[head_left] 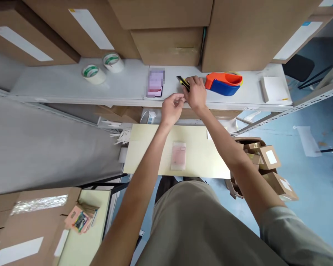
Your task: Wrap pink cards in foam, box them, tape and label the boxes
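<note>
My right hand (197,93) is closed around a black-and-yellow utility knife (184,82) over the grey shelf, its dark end pointing away to the left. Close beside it, my left hand (172,108) has its fingertips pinched together at the shelf's front edge, near the right hand's fingers. Anything in that pinch is too small or hidden to make out. To the left lies a phone (155,82) with a partly blurred screen. An orange-and-blue tape dispenser (224,83) sits just right of my right hand. Below my arms, a flat pinkish packet in clear wrapping (178,156) rests on a pale yellow table (144,147).
Two tape rolls (93,75) stand on the shelf's left, and a white stack of paper (276,89) lies at its right. Large cardboard boxes (166,46) line the back. At right, an open carton (234,190) holds small boxes. Another carton (24,218) is at lower left.
</note>
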`<state>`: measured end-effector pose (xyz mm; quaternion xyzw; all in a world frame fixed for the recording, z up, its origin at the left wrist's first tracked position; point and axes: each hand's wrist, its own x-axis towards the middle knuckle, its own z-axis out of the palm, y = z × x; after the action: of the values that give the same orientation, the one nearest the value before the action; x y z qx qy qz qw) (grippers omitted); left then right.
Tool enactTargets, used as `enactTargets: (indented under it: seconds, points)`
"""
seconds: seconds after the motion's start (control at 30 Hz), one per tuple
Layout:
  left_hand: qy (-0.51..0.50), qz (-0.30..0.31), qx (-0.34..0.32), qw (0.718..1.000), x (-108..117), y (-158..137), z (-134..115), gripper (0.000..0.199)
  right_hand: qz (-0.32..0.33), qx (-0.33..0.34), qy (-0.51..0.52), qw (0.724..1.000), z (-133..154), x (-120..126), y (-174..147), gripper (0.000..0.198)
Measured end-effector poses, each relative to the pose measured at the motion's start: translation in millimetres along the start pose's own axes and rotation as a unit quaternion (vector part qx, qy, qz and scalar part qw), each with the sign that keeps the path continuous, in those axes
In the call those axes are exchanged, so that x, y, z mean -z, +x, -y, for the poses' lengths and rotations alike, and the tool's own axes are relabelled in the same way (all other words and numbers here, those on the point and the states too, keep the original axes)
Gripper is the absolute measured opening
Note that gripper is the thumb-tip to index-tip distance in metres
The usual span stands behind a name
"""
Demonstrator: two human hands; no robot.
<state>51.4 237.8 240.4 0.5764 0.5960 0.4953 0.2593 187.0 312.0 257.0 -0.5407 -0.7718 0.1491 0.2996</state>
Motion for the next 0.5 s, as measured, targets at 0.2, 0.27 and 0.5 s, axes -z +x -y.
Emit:
enactTargets:
  seconds: [0.2,0.27,0.5]
  points:
    - [0.023,0.034,0.017,0.999,24.9,-17.6,40.9,0.025,0.014,-0.049,-0.031,0.998,-4.0,-15.4,12.6,0.038]
    - [0.077,0.059,0.043,0.994,34.1,-45.2,70.9,0.026,-0.009,-0.03,-0.024,0.999,-4.5,-14.8,-9.1,0.043]
    - [0.273,0.25,0.165,0.914,45.1,-201.1,173.2,0.059,0.001,-0.067,0.024,0.997,1.2,-19.2,-173.2,0.068]
